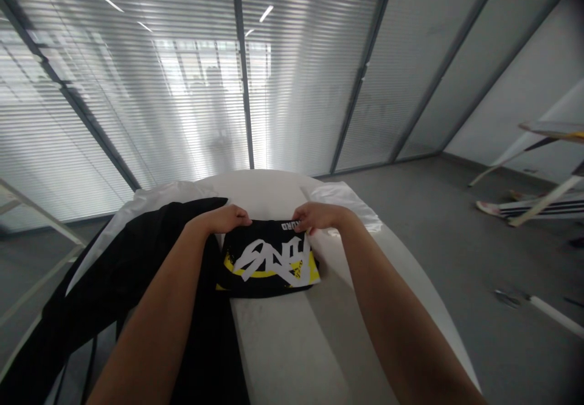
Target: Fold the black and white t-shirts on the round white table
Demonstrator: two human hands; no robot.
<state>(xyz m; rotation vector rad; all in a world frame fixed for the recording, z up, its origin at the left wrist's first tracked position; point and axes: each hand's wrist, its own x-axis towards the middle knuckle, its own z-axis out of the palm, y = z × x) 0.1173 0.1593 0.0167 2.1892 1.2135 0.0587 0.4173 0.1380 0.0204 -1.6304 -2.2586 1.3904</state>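
- Hands grip the far edge of a folded black garment (269, 259) printed with white graffiti lettering and yellow patches; it lies near the far end of a white ironing board (292, 344).
- Left hand (228, 218) is closed on the garment's far left corner, fingers curled down over the fabric.
- Right hand (317, 216) is closed on the far right corner, pinching the edge beside small white lettering.
- Black cloth (123, 283) sprawls over the board's left side, touching the folded garment and hanging off the near edge.
- White fabric (347, 201) lies beyond the right hand, and more of it shows past the black cloth at left.
- Glass wall with blinds (191, 76) stands behind the board.
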